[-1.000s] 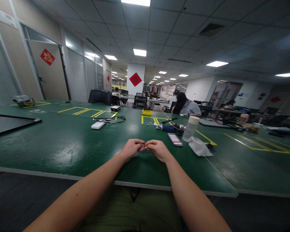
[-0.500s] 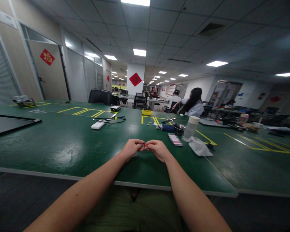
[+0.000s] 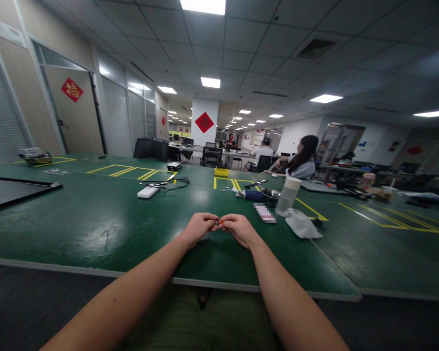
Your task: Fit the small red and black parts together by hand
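Both my hands rest together on the green table, near its front edge. My left hand and my right hand each pinch one end of a tiny object held between their fingertips. It has a dark part on the left and an orange part on the right; I cannot make out what it is. All fingers are curled closed.
To the right lie a blurred card, a white cloth, a translucent bottle and a metal bowl. A white box with black cables sits further back. A person sits at the far right.
My hands have stayed pinched together in place. The seated person in the background has straightened up and shifted to the right. The view has tilted slightly.
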`<move>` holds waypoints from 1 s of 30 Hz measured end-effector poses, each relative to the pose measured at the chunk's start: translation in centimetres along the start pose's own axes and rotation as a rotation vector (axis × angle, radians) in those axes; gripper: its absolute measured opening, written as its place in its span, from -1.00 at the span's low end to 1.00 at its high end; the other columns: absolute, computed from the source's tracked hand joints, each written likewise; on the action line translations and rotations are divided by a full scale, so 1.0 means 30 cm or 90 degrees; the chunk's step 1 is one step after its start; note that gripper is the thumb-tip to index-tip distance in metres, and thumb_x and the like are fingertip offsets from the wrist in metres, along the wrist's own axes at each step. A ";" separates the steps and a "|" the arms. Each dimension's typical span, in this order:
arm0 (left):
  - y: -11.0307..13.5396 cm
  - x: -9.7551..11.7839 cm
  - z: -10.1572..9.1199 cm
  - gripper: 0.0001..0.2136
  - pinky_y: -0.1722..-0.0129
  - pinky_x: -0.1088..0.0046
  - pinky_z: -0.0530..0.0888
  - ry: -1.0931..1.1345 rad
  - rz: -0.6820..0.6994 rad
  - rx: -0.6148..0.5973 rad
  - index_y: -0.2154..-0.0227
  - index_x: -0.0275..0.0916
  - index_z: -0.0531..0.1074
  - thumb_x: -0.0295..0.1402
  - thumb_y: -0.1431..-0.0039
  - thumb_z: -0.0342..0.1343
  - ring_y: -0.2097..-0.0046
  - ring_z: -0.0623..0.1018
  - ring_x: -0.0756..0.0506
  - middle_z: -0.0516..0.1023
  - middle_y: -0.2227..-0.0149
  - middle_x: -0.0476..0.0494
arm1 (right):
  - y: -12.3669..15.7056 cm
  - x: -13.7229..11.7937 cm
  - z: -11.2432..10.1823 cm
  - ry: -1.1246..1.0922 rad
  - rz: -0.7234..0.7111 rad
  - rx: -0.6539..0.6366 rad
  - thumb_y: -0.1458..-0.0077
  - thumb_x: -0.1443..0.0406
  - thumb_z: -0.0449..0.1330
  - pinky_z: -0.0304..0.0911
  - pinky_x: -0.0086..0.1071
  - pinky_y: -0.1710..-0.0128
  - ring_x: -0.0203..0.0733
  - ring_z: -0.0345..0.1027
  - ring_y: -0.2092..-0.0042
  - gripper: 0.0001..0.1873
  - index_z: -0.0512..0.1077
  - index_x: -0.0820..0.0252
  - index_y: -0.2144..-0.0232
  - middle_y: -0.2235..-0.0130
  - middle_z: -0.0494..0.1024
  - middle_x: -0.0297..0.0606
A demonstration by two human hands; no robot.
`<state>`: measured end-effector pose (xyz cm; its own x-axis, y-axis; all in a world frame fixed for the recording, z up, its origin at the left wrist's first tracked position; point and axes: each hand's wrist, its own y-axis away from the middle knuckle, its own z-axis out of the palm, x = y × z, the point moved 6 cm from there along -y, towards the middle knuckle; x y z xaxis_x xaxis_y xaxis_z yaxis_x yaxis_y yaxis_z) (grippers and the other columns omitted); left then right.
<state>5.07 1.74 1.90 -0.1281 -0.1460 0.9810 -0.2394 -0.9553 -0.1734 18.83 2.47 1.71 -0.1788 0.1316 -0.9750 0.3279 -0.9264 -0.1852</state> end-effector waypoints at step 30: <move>0.002 0.009 -0.006 -0.80 0.29 0.48 0.49 -0.036 0.014 0.007 0.33 -0.37 0.51 -0.58 0.05 0.07 0.37 0.58 -0.04 0.60 0.39 -0.18 | -0.001 0.002 0.000 -0.006 -0.005 -0.009 0.23 0.35 0.32 0.27 -0.32 0.29 -0.20 0.43 0.37 -0.80 0.51 0.28 0.42 0.44 0.56 -0.20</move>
<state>4.85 1.69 2.13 -0.0791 -0.1809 0.9803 -0.2269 -0.9543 -0.1944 18.80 2.49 1.67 -0.1901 0.1348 -0.9725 0.3403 -0.9201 -0.1940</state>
